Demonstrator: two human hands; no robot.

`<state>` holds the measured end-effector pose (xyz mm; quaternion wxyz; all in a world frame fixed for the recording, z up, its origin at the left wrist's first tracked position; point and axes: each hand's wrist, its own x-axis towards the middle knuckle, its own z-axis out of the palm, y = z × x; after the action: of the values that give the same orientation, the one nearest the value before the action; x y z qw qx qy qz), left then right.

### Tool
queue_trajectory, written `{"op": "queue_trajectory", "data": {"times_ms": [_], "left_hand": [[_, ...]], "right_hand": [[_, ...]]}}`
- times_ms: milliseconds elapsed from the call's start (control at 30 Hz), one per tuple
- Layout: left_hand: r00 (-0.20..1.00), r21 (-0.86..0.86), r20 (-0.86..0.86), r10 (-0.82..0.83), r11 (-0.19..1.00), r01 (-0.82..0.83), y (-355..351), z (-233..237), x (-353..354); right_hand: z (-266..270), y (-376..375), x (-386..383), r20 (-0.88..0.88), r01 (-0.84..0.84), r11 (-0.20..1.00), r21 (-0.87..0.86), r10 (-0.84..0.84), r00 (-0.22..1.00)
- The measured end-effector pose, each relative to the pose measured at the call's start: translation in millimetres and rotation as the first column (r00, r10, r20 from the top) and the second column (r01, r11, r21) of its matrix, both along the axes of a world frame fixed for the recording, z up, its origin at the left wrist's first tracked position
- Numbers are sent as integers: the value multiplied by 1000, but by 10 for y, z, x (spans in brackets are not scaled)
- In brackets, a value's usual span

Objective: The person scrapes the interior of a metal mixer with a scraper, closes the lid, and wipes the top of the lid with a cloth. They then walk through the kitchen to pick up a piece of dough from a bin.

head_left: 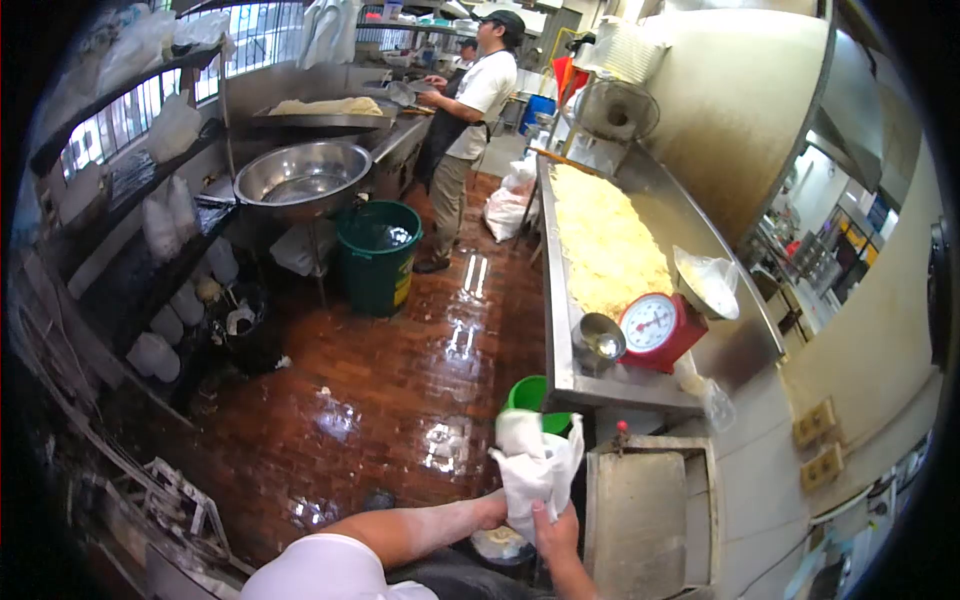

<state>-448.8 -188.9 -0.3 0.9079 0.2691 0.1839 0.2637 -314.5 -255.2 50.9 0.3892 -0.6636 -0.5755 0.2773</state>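
A crumpled white plastic bag point(530, 475) is held up in front of me, its top loose and uneven. My right hand point(558, 532) grips its lower right side, thumb across the front. On the other side, my left hand point(492, 509) is closed at the bag's lower left edge, its fingers mostly hidden behind it. What the bag contains cannot be made out. Just beyond it, a green bucket point(527, 392) stands by the end of the metal table. Below my hands is a partly covered container point(502, 545) with pale contents.
Pale yellow food point(610, 235) is spread over the steel table point(561, 372), beside a red scale point(652, 325) and metal pot point(598, 342). A lidded box point(640, 510) stands at right. Across the wet floor are a dark green bin point(378, 262), steel basin point(303, 178) and a person point(480, 95).
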Motion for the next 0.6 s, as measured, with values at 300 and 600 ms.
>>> {"op": "queue_trajectory", "data": {"times_ms": [300,600], "left_hand": [[837,286,-355,417,900,-328,515,290,-354],[941,-283,262,215,949,-138,666,418,-647]], "right_hand": [[-335,-12,475,-201,51,995,-81,-67,977],[-179,-52,444,-490,85,984,-156,-151,859]]}}
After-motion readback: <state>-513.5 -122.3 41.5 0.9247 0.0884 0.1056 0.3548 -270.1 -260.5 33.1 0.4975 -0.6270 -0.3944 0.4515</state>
